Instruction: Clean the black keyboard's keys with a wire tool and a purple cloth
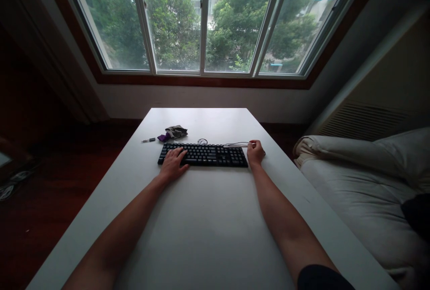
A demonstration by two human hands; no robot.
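A black keyboard [208, 155] lies across the white table. My left hand [174, 163] rests on its left end, fingers spread over the keys and the thumb on the tabletop just in front. Beside the keyboard's right end, my right hand [255, 152] is closed, with a thin dark cable [235, 144] running into its fingers. That cable passes behind the keyboard, where a small loop [202, 141] of it shows near the middle. What lies inside the right palm is hidden.
Behind the keyboard's left end lie a crumpled grey and purple cloth-like item [176, 132] and a slim pen-like object [148, 140]. The white table [201, 218] reaches toward a windowed wall. A cushioned sofa or bed [352, 182] stands on the right.
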